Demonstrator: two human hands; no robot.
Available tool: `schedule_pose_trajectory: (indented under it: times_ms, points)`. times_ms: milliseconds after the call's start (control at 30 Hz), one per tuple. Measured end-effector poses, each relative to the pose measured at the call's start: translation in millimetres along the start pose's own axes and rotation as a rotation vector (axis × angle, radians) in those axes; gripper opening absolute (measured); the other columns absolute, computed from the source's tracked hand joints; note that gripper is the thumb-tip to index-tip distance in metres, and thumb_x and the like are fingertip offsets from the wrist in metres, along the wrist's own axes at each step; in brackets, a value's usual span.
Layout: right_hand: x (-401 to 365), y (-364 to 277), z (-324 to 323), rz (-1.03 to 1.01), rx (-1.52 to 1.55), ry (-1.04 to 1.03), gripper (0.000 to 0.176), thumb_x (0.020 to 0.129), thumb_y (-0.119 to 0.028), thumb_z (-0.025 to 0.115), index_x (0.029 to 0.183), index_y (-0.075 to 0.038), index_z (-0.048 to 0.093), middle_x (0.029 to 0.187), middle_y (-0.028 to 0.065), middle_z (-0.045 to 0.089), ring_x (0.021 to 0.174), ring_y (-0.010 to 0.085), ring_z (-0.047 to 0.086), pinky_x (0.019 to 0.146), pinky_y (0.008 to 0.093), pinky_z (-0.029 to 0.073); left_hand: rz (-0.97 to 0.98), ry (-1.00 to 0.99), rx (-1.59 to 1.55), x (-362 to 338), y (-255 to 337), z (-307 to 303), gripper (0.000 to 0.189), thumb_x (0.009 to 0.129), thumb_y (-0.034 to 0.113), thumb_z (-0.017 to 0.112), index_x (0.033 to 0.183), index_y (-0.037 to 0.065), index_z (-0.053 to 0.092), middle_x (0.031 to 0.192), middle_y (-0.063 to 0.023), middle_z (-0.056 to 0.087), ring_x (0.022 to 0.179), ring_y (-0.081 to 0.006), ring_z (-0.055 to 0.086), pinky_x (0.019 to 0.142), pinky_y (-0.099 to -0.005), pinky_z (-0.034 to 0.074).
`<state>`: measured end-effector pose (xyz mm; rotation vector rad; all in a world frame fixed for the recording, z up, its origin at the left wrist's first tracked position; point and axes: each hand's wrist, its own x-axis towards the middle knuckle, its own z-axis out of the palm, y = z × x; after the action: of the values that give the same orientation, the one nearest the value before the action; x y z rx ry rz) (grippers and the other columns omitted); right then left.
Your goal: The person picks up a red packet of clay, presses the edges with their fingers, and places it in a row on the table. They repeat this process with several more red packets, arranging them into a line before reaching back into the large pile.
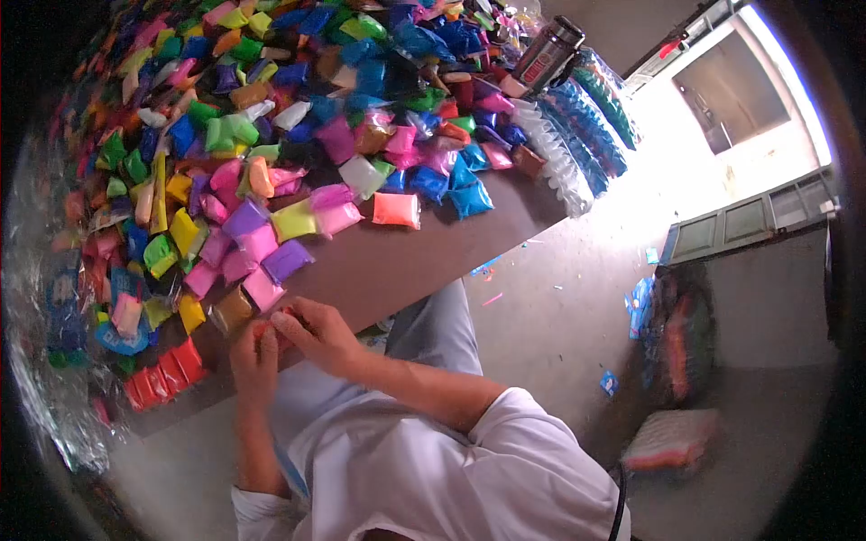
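Observation:
My left hand [255, 359] and my right hand [317, 337] meet at the front edge of the brown table [379, 279]. Their fingers are pinched round a small red packet [281, 337], mostly hidden by the fingers. Just beyond the fingertips lies a brown packet [234, 309], with a pink packet [263, 289] beside it. A joined strip of red packets [167, 373] rests on the table to the left of my left hand. An orange-red packet [396, 210] sits farther right, near the edge of the pile.
A large pile of coloured packets [244, 131] covers the back and left of the table. A metal flask [548, 56] stands at the back right by clear-wrapped strips [555, 158]. Scraps and a blue packet [609, 383] lie on the floor.

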<state>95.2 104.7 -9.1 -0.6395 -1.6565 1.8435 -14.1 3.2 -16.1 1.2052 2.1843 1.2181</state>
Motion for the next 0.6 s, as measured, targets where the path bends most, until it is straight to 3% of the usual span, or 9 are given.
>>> schedule_pose_trajectory:
  times_ms: [67, 133, 300, 533, 600]
  points:
    - [0.3, -0.9, -5.1, 0.073, 0.104, -0.074, 0.017, 0.088, -0.015, 0.050, 0.089, 0.002, 0.055, 0.077, 0.0163, 0.055, 0.070, 0.0282, 0.055, 0.065, 0.0349, 0.044, -0.025, -0.003, 0.018, -2.1, -0.5, 1.4, 0.032, 0.090, 0.029, 0.045, 0.087, -0.002, 0.055, 0.076, -0.0158, 0.057, 0.069, -0.0256, 0.054, 0.065, -0.0375, 0.042]
    - [2.2, 6.6, -10.3, 0.020, 0.007, -0.158, 0.022, 0.091, -0.019, 0.050, 0.096, 0.001, 0.057, 0.081, 0.0076, 0.057, 0.075, 0.0115, 0.053, 0.068, 0.0284, 0.045, -0.048, -0.006, 0.033, -3.2, -2.9, 5.1, 0.034, 0.090, 0.030, 0.043, 0.088, -0.002, 0.055, 0.077, -0.0163, 0.057, 0.070, -0.0265, 0.054, 0.065, -0.0387, 0.042]
    - [0.8, 13.0, -7.8, -0.046, -0.065, -0.069, 0.022, 0.090, -0.018, 0.050, 0.097, 0.002, 0.057, 0.083, 0.0106, 0.058, 0.077, 0.0158, 0.055, 0.070, 0.0290, 0.046, -0.149, 0.124, -0.103, -4.3, 3.7, 12.7, 0.038, 0.091, 0.033, 0.041, 0.088, -0.003, 0.055, 0.078, -0.0173, 0.056, 0.072, -0.0293, 0.052, 0.067, -0.0396, 0.041]
    - [0.2, 15.0, 0.0, -0.120, -0.130, 0.084, 0.020, 0.090, -0.016, 0.049, 0.098, 0.001, 0.058, 0.086, 0.0127, 0.058, 0.078, 0.0187, 0.057, 0.071, 0.0306, 0.046, -0.082, -0.019, -0.050, 4.1, 10.1, -4.2, 0.042, 0.089, 0.038, 0.046, 0.088, -0.003, 0.055, 0.080, -0.0159, 0.057, 0.073, -0.0253, 0.053, 0.068, -0.0371, 0.042]
    - [1.4, 15.6, 0.7, -0.109, -0.093, 0.046, 0.020, 0.089, -0.016, 0.051, 0.097, 0.001, 0.058, 0.086, 0.0126, 0.059, 0.078, 0.0184, 0.057, 0.071, 0.0306, 0.046, -0.053, -0.031, -0.088, 3.6, 21.8, -5.1, 0.040, 0.088, 0.037, 0.048, 0.088, -0.002, 0.056, 0.079, -0.0134, 0.057, 0.073, -0.0226, 0.053, 0.069, -0.0355, 0.043]
